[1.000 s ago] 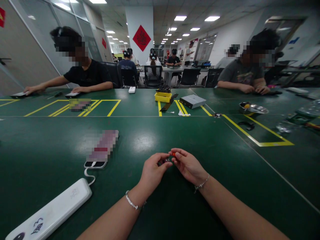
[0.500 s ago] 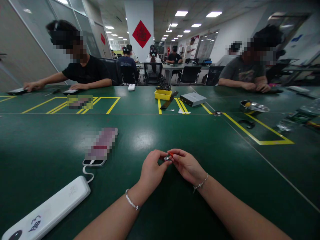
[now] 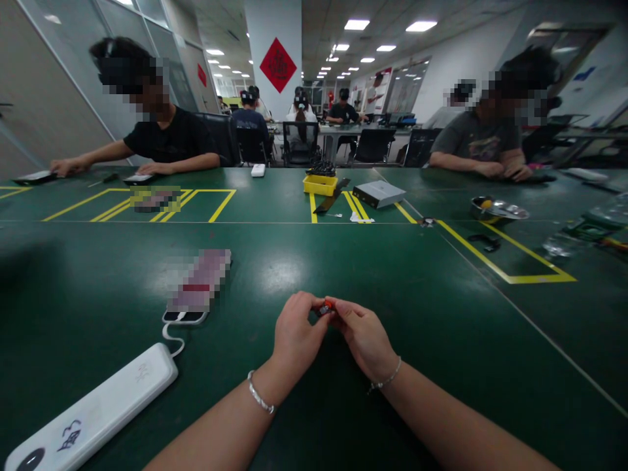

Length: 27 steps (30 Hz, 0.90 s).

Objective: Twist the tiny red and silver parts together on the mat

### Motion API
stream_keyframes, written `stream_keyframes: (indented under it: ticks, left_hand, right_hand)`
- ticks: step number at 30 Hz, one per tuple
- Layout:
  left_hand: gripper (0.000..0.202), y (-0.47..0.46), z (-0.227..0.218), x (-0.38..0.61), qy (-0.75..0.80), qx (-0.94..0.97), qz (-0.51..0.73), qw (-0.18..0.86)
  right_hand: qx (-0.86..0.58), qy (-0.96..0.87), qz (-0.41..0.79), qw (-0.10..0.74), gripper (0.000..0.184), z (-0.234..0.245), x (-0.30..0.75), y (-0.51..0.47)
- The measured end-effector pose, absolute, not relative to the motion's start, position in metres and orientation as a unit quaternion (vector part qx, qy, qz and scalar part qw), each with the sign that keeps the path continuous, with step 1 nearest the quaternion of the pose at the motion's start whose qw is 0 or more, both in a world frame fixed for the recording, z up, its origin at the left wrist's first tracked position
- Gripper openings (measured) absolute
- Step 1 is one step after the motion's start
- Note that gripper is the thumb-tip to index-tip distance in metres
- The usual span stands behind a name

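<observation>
My left hand [image 3: 296,335] and my right hand [image 3: 362,335] meet just above the green table [image 3: 441,340], near its front middle. Their fingertips pinch one small object with a red-orange part and a metal part [image 3: 326,306] between them. It is too small to name. Both hands are closed in a pinch, and each wrist wears a thin bracelet.
A phone [image 3: 197,288] lies to the left, cabled to a white power bank [image 3: 93,413] at the front left. Farther back are a yellow bin [image 3: 320,185], a grey box [image 3: 379,193] and a metal bowl [image 3: 496,210]. Other people sit across the table.
The small object has been turned between the fingertips, and my right hand's fingers have curled closer over it. Both hands stay in the same spot.
</observation>
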<state>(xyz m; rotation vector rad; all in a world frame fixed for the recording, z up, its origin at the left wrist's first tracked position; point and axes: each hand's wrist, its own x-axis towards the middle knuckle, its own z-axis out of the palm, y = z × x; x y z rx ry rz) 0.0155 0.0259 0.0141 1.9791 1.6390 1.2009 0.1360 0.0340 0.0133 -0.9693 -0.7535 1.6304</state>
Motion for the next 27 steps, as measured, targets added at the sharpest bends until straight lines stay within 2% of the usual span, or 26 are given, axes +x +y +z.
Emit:
stream_keyframes:
  ticks: [16,27]
  left_hand:
    - [0.006,0.026,0.012,0.014,0.571,0.669,0.447,0.164]
    - [0.006,0.028,0.012,0.009,0.572,0.666,0.446,0.172]
  right_hand:
    - [-0.417,-0.434,0.613,0.512,0.026,0.004,0.138,0.031]
    - [-0.414,-0.439,0.626,0.494,0.027,0.004,0.137,0.032]
